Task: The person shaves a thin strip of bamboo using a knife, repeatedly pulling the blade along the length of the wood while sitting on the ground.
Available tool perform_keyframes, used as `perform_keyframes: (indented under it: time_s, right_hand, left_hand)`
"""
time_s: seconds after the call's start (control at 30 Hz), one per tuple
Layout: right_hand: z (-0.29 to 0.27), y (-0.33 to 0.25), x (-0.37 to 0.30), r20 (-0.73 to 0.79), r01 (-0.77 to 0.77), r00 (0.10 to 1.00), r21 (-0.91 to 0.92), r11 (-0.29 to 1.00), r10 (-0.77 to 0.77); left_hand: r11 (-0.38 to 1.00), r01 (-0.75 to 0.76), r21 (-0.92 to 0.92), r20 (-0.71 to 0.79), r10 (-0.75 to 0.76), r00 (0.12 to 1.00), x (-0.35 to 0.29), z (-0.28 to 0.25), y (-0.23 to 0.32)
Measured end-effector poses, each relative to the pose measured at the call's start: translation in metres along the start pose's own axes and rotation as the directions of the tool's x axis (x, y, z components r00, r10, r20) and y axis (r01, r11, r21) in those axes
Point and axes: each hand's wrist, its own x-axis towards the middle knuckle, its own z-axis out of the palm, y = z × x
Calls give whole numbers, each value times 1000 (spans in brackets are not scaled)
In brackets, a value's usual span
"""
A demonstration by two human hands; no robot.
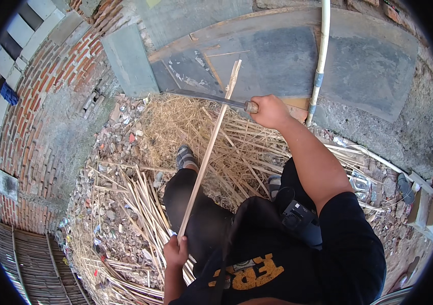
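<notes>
My left hand [176, 251] is closed around the lower end of a long, pale bamboo strip [205, 161]. The strip slants up and away past my left leg, with a rough, splintered far end. My right hand [271, 112] grips the short wooden handle of a machete [196, 95], its long dark blade pointing left. Near the strip's far end the blade crosses it and appears to touch it. Loose pale shavings [168, 122] lie on the ground below the blade.
Cut bamboo strips [150, 208] lie in a bundle left of my legs; more are scattered behind. Rubble [112, 203] covers the ground. Grey boards [277, 56] lean at the far wall beside a white pipe [322, 46]. A brick wall [38, 137] stands left, a wooden stool [422, 208] right.
</notes>
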Motion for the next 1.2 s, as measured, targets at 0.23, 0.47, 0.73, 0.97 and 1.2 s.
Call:
perform_keyframes:
  time_s: [0.23,0.47,0.73,0.97,1.2]
  right_hand:
    - [-8,-39,-18,230,471,873,-172,865,-430]
    - [-7,18,14,-130,-91,986,81,993,101]
    - [-6,-10,-9,92,172,981,-25,985,-169]
    - [-6,-19,-7,313,126,946,-103,987,-88]
    - [4,-3,6,143,-37,989,-64,997,46]
  left_hand:
    - [999,-16,-44,49,18,999,1,0,-10]
    - [997,-24,-77,56,28,998,7,-7,4]
    - [906,216,-363,272,-118,955,-3,-12,-21]
    - [848,327,-418,384,-161,909,-28,-23,-22]
    - [851,394,-347,421,-234,876,-27,-32,-26]
